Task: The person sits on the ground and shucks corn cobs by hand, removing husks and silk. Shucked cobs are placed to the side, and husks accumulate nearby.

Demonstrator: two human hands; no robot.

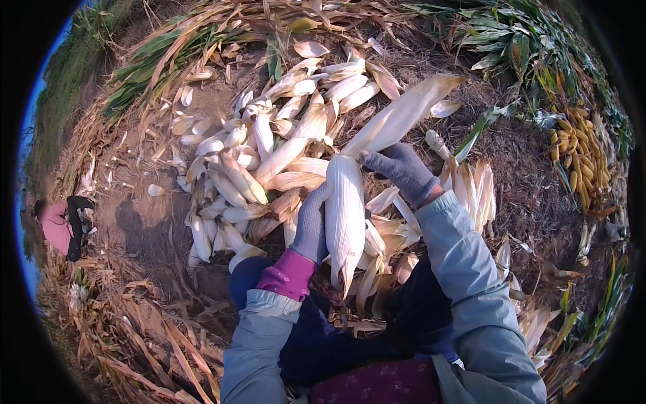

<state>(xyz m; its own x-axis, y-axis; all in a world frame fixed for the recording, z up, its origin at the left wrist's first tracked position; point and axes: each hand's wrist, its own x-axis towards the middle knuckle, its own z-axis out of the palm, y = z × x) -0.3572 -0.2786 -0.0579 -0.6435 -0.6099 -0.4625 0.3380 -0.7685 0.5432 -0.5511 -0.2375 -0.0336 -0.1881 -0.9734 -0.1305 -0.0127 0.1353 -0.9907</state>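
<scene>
An ear of corn in pale husk [345, 212] stands nearly upright in the picture, its tip towards my lap. My left hand [312, 222], in a grey knit glove, grips its left side. My right hand [401, 171], gloved alike, pinches a husk leaf [404, 113] at the top end of the ear; the leaf sticks out up and to the right, partly separated from the ear. Beyond and left of my hands lies a heap of husk-covered corn ears [252, 166]. Loose husks [398, 232] lie below my right hand.
Husked yellow corn cobs [580, 151] are piled at the far right. Green and dry corn stalks [520, 45] ring the upper edge. More dry stalks [156, 348] lie at lower left. A person in a pink top [56, 227] is at the far left.
</scene>
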